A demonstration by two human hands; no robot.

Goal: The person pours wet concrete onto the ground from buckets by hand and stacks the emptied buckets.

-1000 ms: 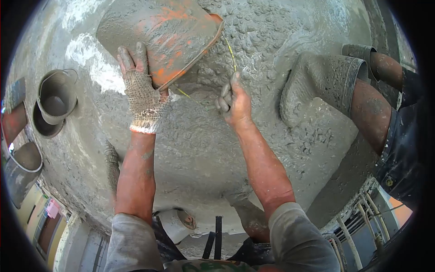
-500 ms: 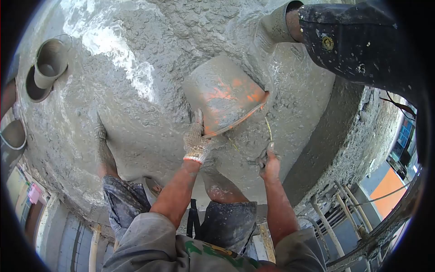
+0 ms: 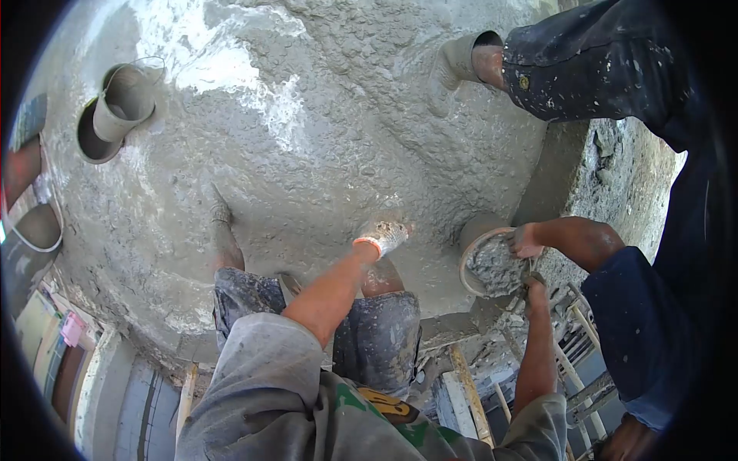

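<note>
A bucket (image 3: pixel 478 228) is held at the person's right, tilted so that its mouth is turned towards the camera; whether its base is supported cannot be told. By the right hand (image 3: pixel 534 287) its near side is grasped at the rim or handle — exactly which is hidden by the muddy fingers. The left hand (image 3: pixel 383 235), in a knitted glove, is extended over the wet ground, well apart from the bucket; by blur the fingers are obscured, so whether they are curled or spread cannot be told.

The space right of the bucket is crossed by a co-worker's arm (image 3: pixel 576 234), and the rim is touched by the co-worker's hand (image 3: pixel 527 240). Farther off, the co-worker's boot (image 3: pixel 459 61) is planted in the grey mix (image 3: pixel 330 177), by which the floor is covered. The right side is bounded by a rough ledge (image 3: pixel 619 173).

The bucket is filled with lumpy wet grey material (image 3: pixel 493 265). At the left, a grey pail (image 3: pixel 123 107) is leaned over a dark round vessel (image 3: pixel 94 140); their contents cannot be made out. Near the left edge, another pail (image 3: pixel 37 230) is seen — its white handle looped over the side.
</note>
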